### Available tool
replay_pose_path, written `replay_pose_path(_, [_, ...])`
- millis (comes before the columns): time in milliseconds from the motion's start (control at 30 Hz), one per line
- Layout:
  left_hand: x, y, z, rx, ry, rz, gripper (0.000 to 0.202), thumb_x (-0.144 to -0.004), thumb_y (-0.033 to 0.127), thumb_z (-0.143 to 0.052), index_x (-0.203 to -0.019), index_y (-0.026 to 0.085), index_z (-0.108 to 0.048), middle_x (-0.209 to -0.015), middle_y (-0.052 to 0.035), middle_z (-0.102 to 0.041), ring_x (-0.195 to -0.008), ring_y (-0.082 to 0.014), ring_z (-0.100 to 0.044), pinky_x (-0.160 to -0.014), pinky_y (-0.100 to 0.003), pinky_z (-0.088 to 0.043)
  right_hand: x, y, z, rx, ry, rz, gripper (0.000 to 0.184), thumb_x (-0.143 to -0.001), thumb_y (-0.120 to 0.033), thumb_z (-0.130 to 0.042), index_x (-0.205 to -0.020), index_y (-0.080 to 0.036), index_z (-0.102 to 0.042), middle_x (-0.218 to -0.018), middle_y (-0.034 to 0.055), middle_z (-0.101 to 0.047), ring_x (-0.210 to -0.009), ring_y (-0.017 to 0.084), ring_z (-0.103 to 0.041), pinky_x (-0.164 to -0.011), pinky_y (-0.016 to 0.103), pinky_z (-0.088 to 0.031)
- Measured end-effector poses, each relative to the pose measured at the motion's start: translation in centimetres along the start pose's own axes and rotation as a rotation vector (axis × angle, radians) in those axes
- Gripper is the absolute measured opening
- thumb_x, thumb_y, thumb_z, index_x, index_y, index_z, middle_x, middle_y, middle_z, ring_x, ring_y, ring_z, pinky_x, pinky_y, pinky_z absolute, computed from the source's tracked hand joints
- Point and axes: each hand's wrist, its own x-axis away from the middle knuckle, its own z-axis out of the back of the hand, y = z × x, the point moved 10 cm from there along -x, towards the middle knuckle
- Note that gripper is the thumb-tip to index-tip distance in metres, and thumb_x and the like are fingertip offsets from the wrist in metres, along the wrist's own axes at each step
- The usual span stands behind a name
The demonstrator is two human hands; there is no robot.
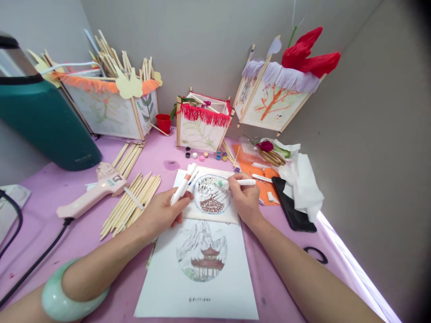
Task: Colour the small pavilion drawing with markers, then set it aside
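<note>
My right hand (247, 194) is closed round a white marker pen (247, 182) with a green tip end, which meets the round drawing (213, 199) on a white cloth-like sheet. That drawing has a blue outline, dark strokes at the top and a brown pavilion roof. My left hand (170, 208) grips white markers (182, 185), one with an orange-brown band, plus a thin dark-tipped pen or brush. Its fingers rest at the sheet's left edge. Just below lies a printed page (161, 287) with a round picture of a pavilion (209, 260) and mountains.
Wooden sticks (134, 202) and a pink glue gun (97, 193) lie left, near a teal bottle (47, 121). Paper lanterns (198, 128) stand behind, with small paint pots (202, 158) before them. Tissues (301, 184), a black phone-like slab (298, 215) and scissors (272, 157) are right.
</note>
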Motion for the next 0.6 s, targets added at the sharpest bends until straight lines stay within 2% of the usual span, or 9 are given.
replay_pose_path(200, [0.0, 0.1, 0.0, -0.001, -0.002, -0.002, 0.034, -0.079, 0.041, -0.049, -0.101, 0.017, -0.059, -0.048, 0.0035, -0.05, -0.043, -0.0122, -0.045, -0.045, -0.022, -0.036, 0.3, 0.4, -1.4, -0.031, -0.124, -0.028, 0.018, -0.082, -0.031, -0.052, -0.069, -0.018, -0.054, -0.053, -0.0054, -0.043, -0.049, 0.009, -0.04, -0.048, 0.022, -0.031])
replay_pose_path(300, [0.0, 0.1, 0.0, 0.01, -0.006, -0.002, 0.034, -0.079, 0.041, -0.049, -0.101, 0.017, -0.06, -0.048, 0.0035, -0.051, -0.043, -0.0122, -0.046, -0.045, -0.022, -0.036, 0.2, 0.6, -0.9, 0.005, -0.09, -0.031, 0.02, -0.081, -0.03, -0.052, -0.065, -0.019, -0.053, -0.051, -0.0055, -0.044, -0.049, 0.009, -0.041, -0.049, 0.022, -0.031])
replay_pose_path(467, [0.1, 0.1, 0.0, 0.009, -0.003, -0.005, 0.034, -0.08, 0.041, -0.049, -0.101, 0.017, -0.06, -0.048, 0.0037, -0.05, -0.043, -0.0121, -0.045, -0.045, -0.023, -0.035, 0.0, -0.2, 0.5, 0.052, 0.046, 0.017, 0.018, -0.081, -0.028, -0.051, -0.066, -0.019, -0.054, -0.056, -0.0043, -0.048, -0.055, 0.011, -0.045, -0.055, 0.023, -0.035])
replay_pose_path(600, [0.1, 0.2, 0.0, 0.009, -0.003, -0.01, 0.034, -0.08, 0.041, -0.049, -0.101, 0.017, -0.059, -0.047, 0.0041, -0.05, -0.043, -0.0124, -0.046, -0.046, -0.023, -0.036, -0.2, -0.2, 0.2, 0.062, 0.009, 0.009, 0.018, -0.08, -0.028, -0.051, -0.065, -0.019, -0.054, -0.055, -0.004, -0.048, -0.056, 0.011, -0.045, -0.055, 0.023, -0.036])
